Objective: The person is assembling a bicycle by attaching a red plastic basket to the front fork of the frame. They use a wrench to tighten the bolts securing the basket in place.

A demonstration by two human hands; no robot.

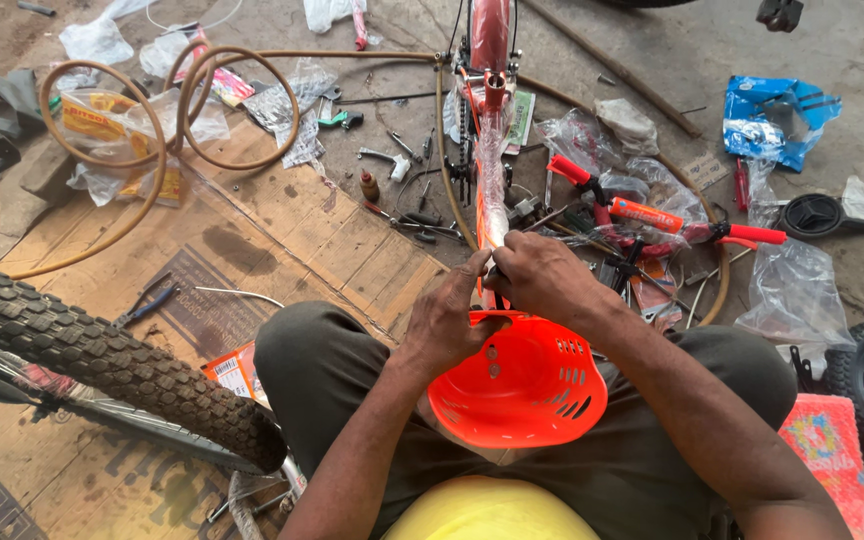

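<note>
While the person sits on the floor, the orange plastic basket (pixel 522 385) rests on the lap, against the orange bicycle frame (pixel 490 150) wrapped in clear plastic. The left hand (pixel 447 320) holds the basket rim, fingers pressed on it. The right hand (pixel 542 278) has its fingers curled around the frame just above the basket. A knobby tyre (pixel 102 360) lies on cardboard (pixel 282 235) to the left.
</note>
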